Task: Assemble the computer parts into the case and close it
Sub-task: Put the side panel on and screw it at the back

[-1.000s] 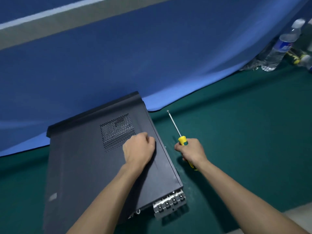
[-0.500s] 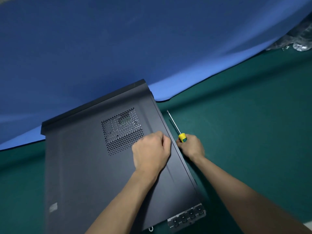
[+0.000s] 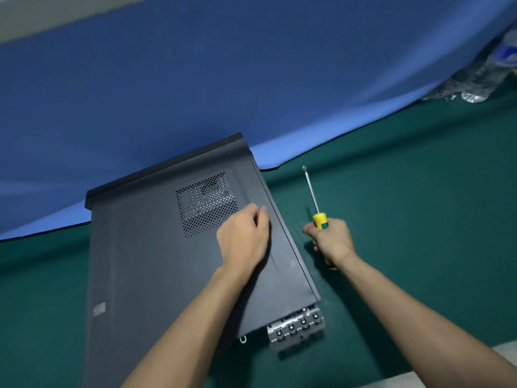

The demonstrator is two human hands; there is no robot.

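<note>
A black computer case [image 3: 156, 264] lies flat on the green table with its side panel on top; a perforated vent [image 3: 206, 203] sits near the panel's far right. My left hand [image 3: 244, 242] rests on the panel just right of the vent, fingers curled, near the panel's right edge. My right hand [image 3: 330, 240] grips the yellow handle of a screwdriver [image 3: 314, 202], whose metal shaft points away from me beside the case. A metal bracket with several black clips [image 3: 296, 327] sticks out at the case's near right corner.
The green table top [image 3: 419, 219] stretches to the right of the case. A blue cloth [image 3: 223, 79] hangs behind and drapes onto the table's far edge. Clear plastic bottles [image 3: 475, 82] lie at the far right. A pale surface [image 3: 503, 357] shows at the lower right corner.
The camera view shifted. My left hand stays on the panel near its right edge. My right hand keeps hold of the screwdriver and has moved slightly away from the case's side.
</note>
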